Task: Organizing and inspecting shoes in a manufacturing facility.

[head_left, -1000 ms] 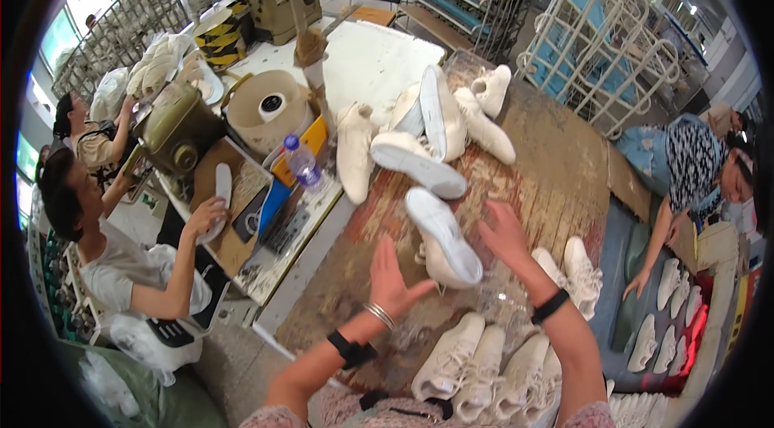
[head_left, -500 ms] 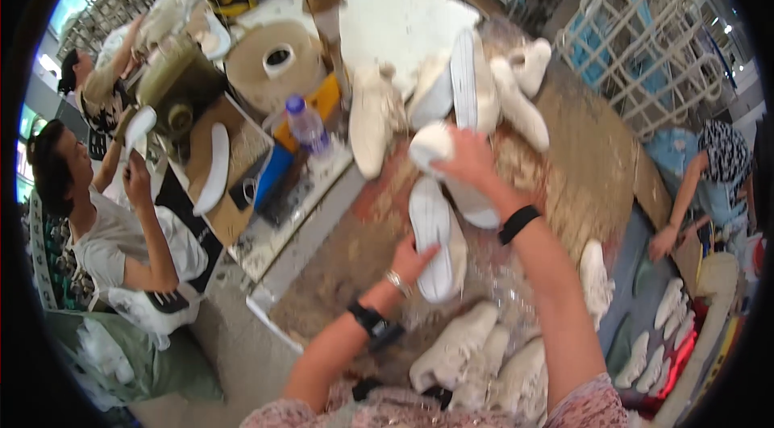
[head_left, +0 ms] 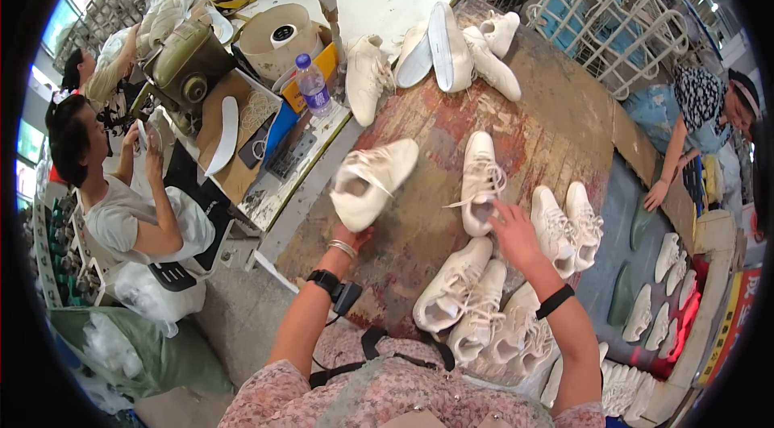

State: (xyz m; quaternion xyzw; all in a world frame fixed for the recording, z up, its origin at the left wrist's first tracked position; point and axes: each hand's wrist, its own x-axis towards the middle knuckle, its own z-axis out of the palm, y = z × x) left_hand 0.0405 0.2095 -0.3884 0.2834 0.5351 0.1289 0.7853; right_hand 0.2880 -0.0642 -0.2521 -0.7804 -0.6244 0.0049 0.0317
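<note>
Head view: a white sneaker [head_left: 372, 184] is gripped at its heel by the left hand [head_left: 348, 233]; the open-fingered, empty right hand [head_left: 513, 236] touches a second sneaker [head_left: 481, 182], its long axis pointing far.

Bare worn tabletop [head_left: 419, 118] between shoe clusters (bottle [head_left: 312, 85] leftward)

On the workbench [head_left: 516, 118], the left hand [head_left: 348, 236] holds a sneaker [head_left: 371, 182] left of a second sneaker [head_left: 481, 180], whose near end the right hand [head_left: 516, 236] touches, with a pair of sneakers [head_left: 567, 222] to its right, a water bottle [head_left: 313, 88] behind-left and a shoe pile [head_left: 439, 53] behind.
</note>
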